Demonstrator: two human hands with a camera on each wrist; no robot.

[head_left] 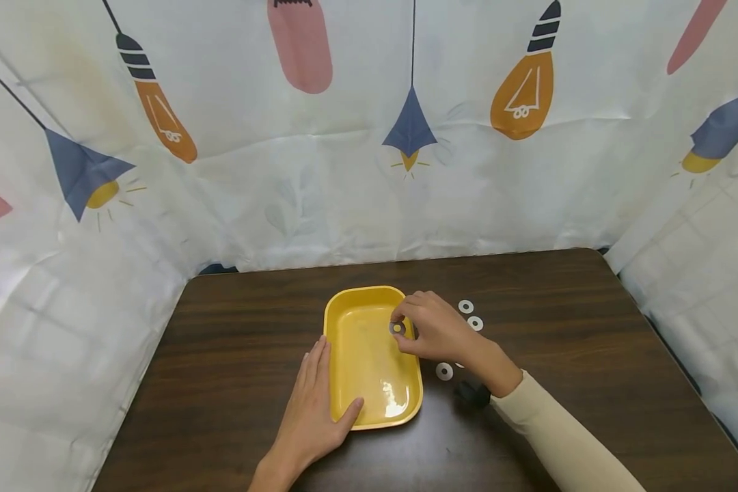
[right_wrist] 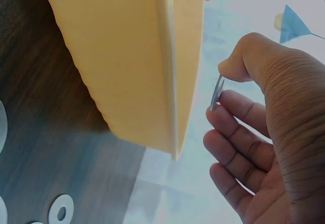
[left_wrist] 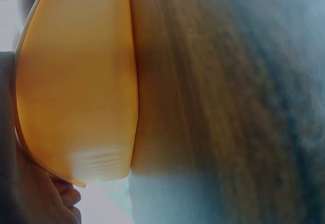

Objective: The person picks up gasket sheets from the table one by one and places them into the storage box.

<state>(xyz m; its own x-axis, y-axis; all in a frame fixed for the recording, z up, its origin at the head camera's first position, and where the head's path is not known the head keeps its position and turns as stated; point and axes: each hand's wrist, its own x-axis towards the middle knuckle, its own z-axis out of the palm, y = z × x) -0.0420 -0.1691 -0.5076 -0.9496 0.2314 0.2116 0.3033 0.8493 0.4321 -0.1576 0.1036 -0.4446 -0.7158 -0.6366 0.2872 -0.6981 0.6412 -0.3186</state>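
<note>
A yellow plastic tray sits on the dark wooden table, its visible floor bare. My left hand rests along the tray's left side with straight fingers, the thumb over the near left corner. Above the right part of the tray, my right hand pinches a flat metal washer between thumb and fingertips. Seen edge-on in the right wrist view, the washer is clear of the tray wall; whether it is one washer or two stacked, I cannot tell. In the left wrist view the tray's outer wall hides most of the hand.
Several loose washers lie on the table right of the tray, some partly hidden by my right arm. A black object is at the right wrist. Behind the table hangs a white curtain printed with lamps.
</note>
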